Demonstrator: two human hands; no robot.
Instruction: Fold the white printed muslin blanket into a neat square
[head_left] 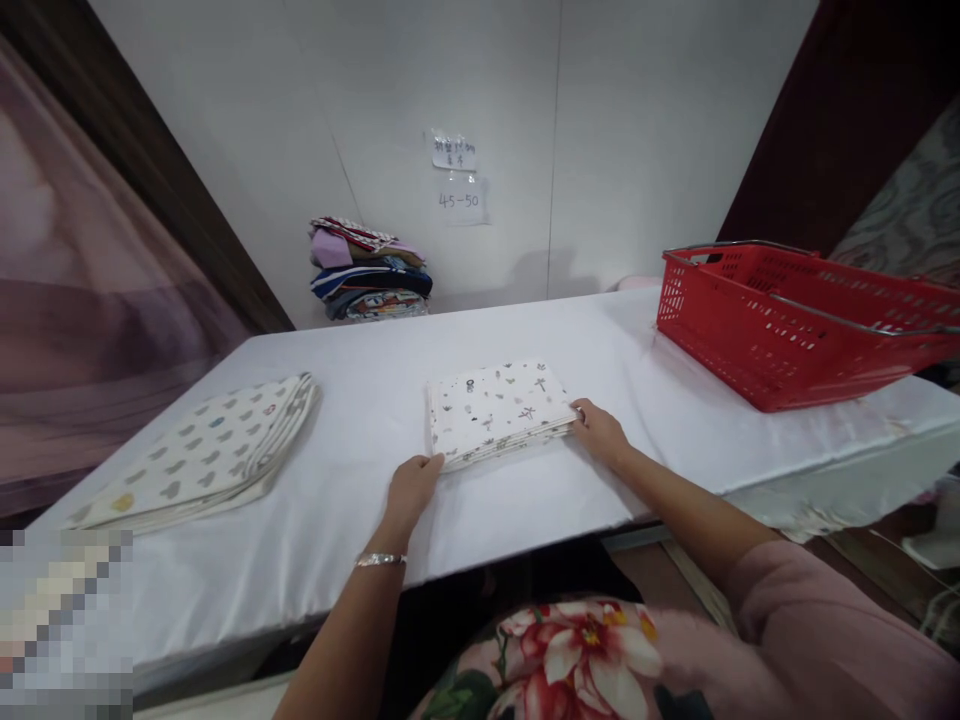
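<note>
By the left hand (415, 490) and right hand (600, 432), the near corners of a folded palm-print cloth (495, 408) are pinched on the white tablecloth (367, 400); its layers could be skewed by uneven pulling. Beyond, a red shopping basket (724, 350) is noted.

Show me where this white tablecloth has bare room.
Bare: between the left folded cloth and the middle cloth, and between that and the red basket. Crowded: around the middle cloth, where the left hand and right hand touch its near corners.
</note>
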